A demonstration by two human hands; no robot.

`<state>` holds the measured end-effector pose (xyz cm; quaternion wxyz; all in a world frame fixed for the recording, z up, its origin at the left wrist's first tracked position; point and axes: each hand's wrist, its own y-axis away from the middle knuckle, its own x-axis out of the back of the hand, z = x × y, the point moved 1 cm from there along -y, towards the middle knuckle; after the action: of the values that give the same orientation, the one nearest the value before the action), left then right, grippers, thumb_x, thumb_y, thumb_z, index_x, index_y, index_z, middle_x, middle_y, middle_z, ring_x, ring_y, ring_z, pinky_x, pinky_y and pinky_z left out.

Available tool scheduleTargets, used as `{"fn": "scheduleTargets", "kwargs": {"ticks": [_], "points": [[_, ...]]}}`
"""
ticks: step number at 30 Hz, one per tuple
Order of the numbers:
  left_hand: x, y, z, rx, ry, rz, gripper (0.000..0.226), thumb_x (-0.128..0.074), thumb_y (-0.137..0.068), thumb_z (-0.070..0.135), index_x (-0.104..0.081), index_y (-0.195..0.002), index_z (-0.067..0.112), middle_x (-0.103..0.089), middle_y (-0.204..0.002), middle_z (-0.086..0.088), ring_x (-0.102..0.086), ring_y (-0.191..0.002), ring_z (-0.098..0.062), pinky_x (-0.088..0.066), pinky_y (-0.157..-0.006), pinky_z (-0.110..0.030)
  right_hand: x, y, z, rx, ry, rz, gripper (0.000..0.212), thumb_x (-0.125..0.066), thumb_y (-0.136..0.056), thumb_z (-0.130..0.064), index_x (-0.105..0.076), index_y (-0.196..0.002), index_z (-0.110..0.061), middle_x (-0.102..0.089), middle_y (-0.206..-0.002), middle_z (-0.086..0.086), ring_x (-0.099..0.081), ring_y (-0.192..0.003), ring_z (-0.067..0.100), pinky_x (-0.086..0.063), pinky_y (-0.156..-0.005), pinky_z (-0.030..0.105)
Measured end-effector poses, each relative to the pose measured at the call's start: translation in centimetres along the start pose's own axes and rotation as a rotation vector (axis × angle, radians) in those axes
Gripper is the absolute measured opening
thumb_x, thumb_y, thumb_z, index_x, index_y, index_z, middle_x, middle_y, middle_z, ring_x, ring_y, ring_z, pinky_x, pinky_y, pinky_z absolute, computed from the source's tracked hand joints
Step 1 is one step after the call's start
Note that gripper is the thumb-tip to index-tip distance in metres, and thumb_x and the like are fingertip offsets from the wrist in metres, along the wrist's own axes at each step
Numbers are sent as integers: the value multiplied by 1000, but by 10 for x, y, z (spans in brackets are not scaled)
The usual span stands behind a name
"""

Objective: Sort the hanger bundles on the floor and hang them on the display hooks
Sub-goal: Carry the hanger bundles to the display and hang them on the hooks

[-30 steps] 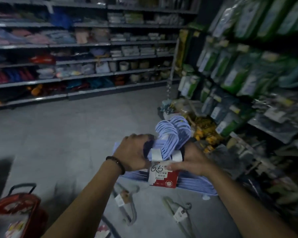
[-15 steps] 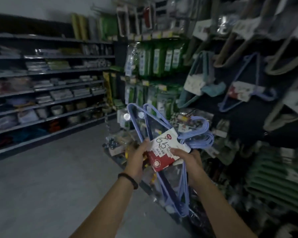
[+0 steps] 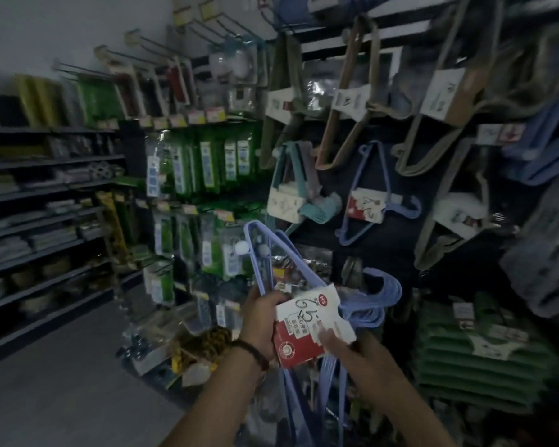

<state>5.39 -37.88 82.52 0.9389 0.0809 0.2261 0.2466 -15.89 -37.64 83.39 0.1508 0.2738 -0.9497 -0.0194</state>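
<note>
Holding blue hanger bundle: left hand, right hand.

Lavender hanger bundle with a red-and-white label, tilted at lower centre; another bundle hangs right of centre.

Hanger bundle: smooth lilac plastic. Label: matt white-and-red card. Display hooks: thin bare metal. Floor: matt grey.
</note>
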Motion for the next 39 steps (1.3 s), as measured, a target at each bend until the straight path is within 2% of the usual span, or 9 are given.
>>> {"fn": "scheduleTargets", "kwargs": {"ticks": [4,7,12,16,21,24,29,33,39], "points": [[-22,-11,27,-86,-54,-107,44,-73,-64,10,-51,-102,9,-51,-76,-22,-56,-62,-38,-49,-60,-52,15,14,-22,256,647,622,22,-76,-90,-42,-65,-102,-27,-66,-77,-8,-64,-69,10,-46,-57,20],[-39,-16,47,-191,-98,-206,30,-65,-77,-1,-46,-97,9,-46,-59,-14,-50,-48,-28,-46,-55,-40,7,9,-70,626,712,920,23,-78,-85,-31,-58,-95,-25,-57,-84,-7,-57,-73,19,-44,-56,30],[-59,-30,73,-230,-141,-404,48,-84,-68,9,-64,-111,2,-67,-103,-35,-70,-83,-52,-58,-76,-69,21,-49,-135,505,932,752,36,-57,-95,-45,-50,-121,-20,-60,-105,4,-57,-86,26,-48,-67,37],[-72,-39,93,-255,-206,-583,61,-90,-78,35,-63,-114,-6,-65,-103,-39,-69,-88,-53,-59,-77,-65,39,-81,-152,401,854,770,29,-57,-102,-33,-47,-125,-19,-67,-99,14,-58,-73,33,-40,-54,34],[-84,-54,116,-449,-543,-490,76,-57,-67,95,-68,-80,21,-70,-71,3,-69,-67,-17,-57,-68,-36,69,-111,-154,436,808,709,21,-57,-101,-20,-60,-121,-17,-71,-101,6,-68,-89,28,-57,-73,41],[-89,-71,130,-582,-573,-373,53,-63,-87,67,-61,-66,18,-62,-51,9,-61,-48,-3,-51,-51,-19,89,-128,-155,422,744,724,7,-52,-103,-14,-56,-106,-19,-65,-85,-1,-62,-72,20,-55,-62,41],[-94,-114,166,-807,-815,-174,14,-69,-97,26,-57,-89,24,-60,-70,-1,-54,-57,-20,-43,-51,-29,143,-150,-169,351,651,804,5,-50,-106,-22,-54,-105,-18,-61,-79,2,-56,-63,19,-38,-47,29],[-99,-132,209,-1031,-997,-223,11,-54,-107,27,-59,-114,32,-60,-73,-9,-47,-55,-25,-36,-52,-32,176,-175,-176,324,836,824,10,-45,-108,-28,-52,-105,-21,-60,-77,2,-52,-61,16,-32,-48,29],[-113,-142,243,-1113,-1188,-404,28,-53,-106,36,-61,-92,60,-68,-80,20,-62,-70,-3,-47,-63,-22,190,-215,-184,335,977,941,19,-41,-108,-30,-45,-126,-23,-62,-80,5,-61,-65,29,-59,-61,47]]}}
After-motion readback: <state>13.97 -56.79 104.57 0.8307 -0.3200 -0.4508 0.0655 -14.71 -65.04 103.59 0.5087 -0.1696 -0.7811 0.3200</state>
